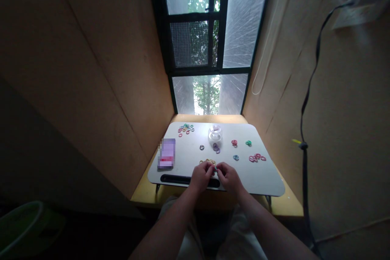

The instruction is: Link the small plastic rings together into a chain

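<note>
A small green band (215,169), thin and glossy-looking, shows between the fingertips of the left hand (201,175) and right hand (229,176), each pinching it with thumb and forefinger above the near middle of the white table (185,154). Yellow rings (209,161) lie just beyond the hands. At the far middle stands a clear rounded jar (215,133), its contents too blurred to tell; purple rings (216,149) lie at its near side. A green basin (38,219) sits at near left, its inside too dark to read.
</note>
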`<state>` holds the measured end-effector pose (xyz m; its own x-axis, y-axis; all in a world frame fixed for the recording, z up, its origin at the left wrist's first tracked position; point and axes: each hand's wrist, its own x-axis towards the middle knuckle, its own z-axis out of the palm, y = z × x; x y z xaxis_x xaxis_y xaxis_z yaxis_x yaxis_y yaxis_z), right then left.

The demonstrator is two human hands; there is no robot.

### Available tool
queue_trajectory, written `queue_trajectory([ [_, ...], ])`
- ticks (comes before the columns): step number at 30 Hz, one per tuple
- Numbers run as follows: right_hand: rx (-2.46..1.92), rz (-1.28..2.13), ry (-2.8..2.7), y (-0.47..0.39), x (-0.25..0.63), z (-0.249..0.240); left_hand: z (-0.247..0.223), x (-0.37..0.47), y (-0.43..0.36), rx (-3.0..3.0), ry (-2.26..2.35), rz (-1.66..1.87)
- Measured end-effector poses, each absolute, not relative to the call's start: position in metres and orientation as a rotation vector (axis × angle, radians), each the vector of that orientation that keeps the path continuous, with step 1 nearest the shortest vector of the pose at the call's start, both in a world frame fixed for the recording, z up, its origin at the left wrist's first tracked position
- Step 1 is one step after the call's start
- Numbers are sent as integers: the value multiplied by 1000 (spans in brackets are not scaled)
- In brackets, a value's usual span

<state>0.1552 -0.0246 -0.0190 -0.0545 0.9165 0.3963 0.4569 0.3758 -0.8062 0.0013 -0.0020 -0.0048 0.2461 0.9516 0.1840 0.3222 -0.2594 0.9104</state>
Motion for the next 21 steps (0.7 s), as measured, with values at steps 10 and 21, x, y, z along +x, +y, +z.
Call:
queue_trajectory([
  [10,-1305,571,-1647,-25,154,-22,-6,1,-3,1725,1158,979],
  [21,-1397,432,-1627,-25,152,-21,-8,-2,-4,1883,1149,982],
])
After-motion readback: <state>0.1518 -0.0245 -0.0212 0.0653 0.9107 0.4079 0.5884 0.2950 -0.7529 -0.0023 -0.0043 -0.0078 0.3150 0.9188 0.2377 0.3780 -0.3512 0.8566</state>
